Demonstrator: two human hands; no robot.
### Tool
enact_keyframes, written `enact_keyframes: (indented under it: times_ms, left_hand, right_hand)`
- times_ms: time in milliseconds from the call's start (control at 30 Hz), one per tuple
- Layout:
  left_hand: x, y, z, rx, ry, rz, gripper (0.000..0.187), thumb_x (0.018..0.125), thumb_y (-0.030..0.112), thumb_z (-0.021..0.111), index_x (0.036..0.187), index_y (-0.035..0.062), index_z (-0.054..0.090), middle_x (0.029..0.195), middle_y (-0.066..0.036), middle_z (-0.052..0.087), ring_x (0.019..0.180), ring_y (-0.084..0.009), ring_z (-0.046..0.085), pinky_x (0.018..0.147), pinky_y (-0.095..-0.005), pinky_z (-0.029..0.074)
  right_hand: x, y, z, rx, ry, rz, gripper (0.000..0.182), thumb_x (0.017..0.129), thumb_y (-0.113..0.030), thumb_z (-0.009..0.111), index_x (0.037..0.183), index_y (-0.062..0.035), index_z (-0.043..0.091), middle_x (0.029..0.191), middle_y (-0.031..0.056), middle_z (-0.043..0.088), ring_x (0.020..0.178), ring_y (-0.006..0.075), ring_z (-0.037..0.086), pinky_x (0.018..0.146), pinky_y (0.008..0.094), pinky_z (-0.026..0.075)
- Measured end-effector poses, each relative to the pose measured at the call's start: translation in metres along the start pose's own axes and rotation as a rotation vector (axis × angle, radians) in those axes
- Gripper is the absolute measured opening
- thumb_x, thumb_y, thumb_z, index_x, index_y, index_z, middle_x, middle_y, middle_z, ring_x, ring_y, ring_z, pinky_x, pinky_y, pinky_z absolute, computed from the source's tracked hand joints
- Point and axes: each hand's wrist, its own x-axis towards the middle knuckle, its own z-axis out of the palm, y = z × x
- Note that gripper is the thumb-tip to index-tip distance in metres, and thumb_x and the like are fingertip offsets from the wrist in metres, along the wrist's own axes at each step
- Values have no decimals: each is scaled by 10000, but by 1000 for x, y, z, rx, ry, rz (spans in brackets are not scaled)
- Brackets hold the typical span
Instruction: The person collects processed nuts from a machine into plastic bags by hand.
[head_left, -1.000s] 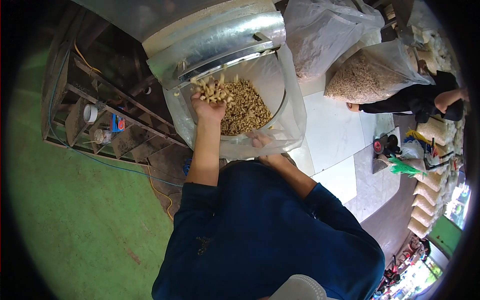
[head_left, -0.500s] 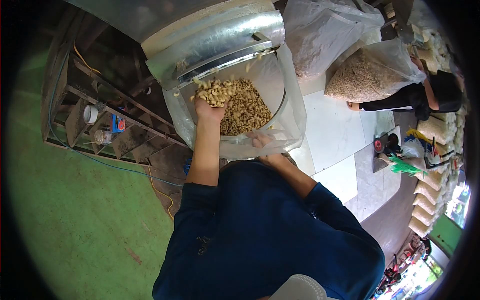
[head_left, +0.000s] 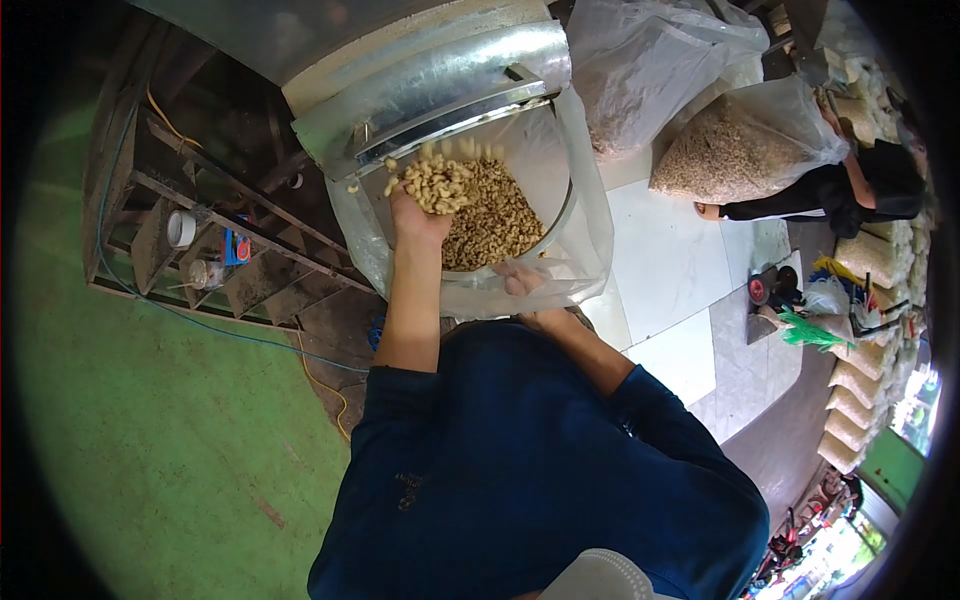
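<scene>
My left hand (head_left: 420, 222) is palm up, cupped under a heap of pale, curved cashews (head_left: 437, 186). It is above a large clear plastic bag (head_left: 590, 240) fitted around the mouth of a metal machine (head_left: 440, 85). More brownish cashews (head_left: 492, 215) lie inside the bag, and several loose ones are blurred in the air near the metal lip. My right hand (head_left: 522, 282) is at the near edge of the bag, its fingers closed on the plastic and partly hidden behind it.
Filled clear sacks (head_left: 735, 145) stand to the right, where another person's arm (head_left: 858, 180) touches one. Stacked bags (head_left: 855, 400) line the far right. A wooden rack (head_left: 250, 235) is on the left, with a blue cable (head_left: 230, 333) along the green floor (head_left: 180, 430).
My left hand stays nearly in place with its heap of cashews slightly shifted. Falling cashews near the metal lip are in different positions. The right hand has not visibly moved.
</scene>
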Motion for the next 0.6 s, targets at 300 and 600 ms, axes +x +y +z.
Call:
enact_keyframes:
  times_ms: [300, 600]
  left_hand:
    - [9, -2, -4, 37, 59, -36, 331, 943, 166, 356, 1190, 39, 535, 1191, -130, 577, 1090, -269, 567, 958, -396, 459]
    - [-1, 3, 1, 21, 140, -52, 255, 976, 237, 397, 1021, 67, 581, 844, -83, 605, 675, -176, 584, 549, -268, 466]
  right_hand:
    - [1, 3, -1, 35, -34, 10, 442, 954, -368, 404, 1133, -12, 595, 1095, 226, 605, 1006, 410, 574, 876, 463, 439]
    - [2, 5, -1, 55, -47, 13, 439, 951, -337, 405, 1156, 15, 569, 1071, 225, 614, 997, 399, 582, 865, 451, 449]
